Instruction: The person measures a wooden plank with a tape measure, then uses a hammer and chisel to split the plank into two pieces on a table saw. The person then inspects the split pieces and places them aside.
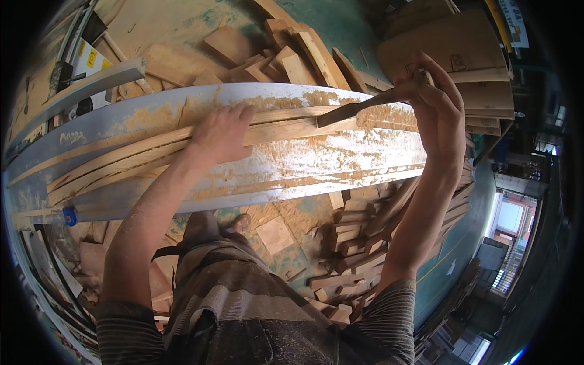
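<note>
**woodnoob:** quick q, which way does the stock run vs the hands here?

**benchrat:** The bundle of long thin pale wooden strips (152, 159) lies lengthwise on the grey sawdust-covered metal machine table (316, 164), long axis running left-right across the person, roughly parallel to the table's near edge. One end trails off toward the table's left end, the other sits just past mid-table.

**woodnoob:** and the hands?

**benchrat:** Left hand (222, 131) is flat on top of the strips, fingers spread and pressing down, not wrapped around anything afaict. Right hand (435, 103) is up near the table's far right edge, closed around the handle of a dark flat-bladed chisel-like tool (356, 108). Blade points left, back toward the right end of the strips, tip touching or just above them, can't tell which.

**woodnoob:** so left's closer?

**benchrat:** Yep, left is on the stock, right only reaches it via the tool. Offcut wood blocks (292, 55) are piled beyond the far edge, more offcuts (353, 249) on the floor below the near edge, btw.
</note>
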Demonstrator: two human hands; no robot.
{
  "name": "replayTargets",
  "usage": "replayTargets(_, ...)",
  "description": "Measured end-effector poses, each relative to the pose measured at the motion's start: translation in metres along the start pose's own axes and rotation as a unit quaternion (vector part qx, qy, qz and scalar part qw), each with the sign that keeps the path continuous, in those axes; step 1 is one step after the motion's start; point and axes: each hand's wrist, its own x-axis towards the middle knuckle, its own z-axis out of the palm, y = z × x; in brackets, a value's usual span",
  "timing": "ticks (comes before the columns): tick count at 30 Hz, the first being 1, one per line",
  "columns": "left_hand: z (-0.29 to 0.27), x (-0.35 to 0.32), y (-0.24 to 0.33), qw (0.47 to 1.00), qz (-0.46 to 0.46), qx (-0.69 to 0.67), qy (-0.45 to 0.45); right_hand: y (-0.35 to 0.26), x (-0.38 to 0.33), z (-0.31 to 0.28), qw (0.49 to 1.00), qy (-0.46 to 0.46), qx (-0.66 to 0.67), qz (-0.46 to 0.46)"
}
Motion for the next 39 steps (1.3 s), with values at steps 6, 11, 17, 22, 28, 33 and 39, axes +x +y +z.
replayTargets(6,-0.004,0.001,0.001,1.0,0.002,-0.023,-0.017,0.016,0.021,-0.003,0.993,-0.08,-0.076,-0.05)
replayTargets(11,-0.008,0.003,0.003,0.998,-0.01,-0.027,-0.049,0.034,0.05,0.019,0.995,0.009,0.091,-0.048)
replayTargets(17,-0.012,0.003,0.004,0.996,-0.023,-0.031,-0.075,0.031,0.065,0.052,0.995,0.094,0.017,-0.038)
replayTargets(22,-0.015,0.004,0.005,0.995,-0.023,-0.032,-0.089,0.031,0.071,0.063,0.992,0.114,0.021,-0.041)
replayTargets(28,-0.012,0.004,0.004,0.995,-0.026,-0.014,-0.092,0.018,0.079,0.095,0.993,0.113,0.039,-0.013)
replayTargets(33,-0.011,0.005,0.004,0.995,-0.027,-0.013,-0.09,0.013,0.073,0.099,0.988,0.153,0.006,0.003)
replayTargets(39,-0.009,0.004,0.006,0.997,-0.019,-0.014,-0.073,0.022,0.077,0.082,0.983,0.17,0.026,-0.058)
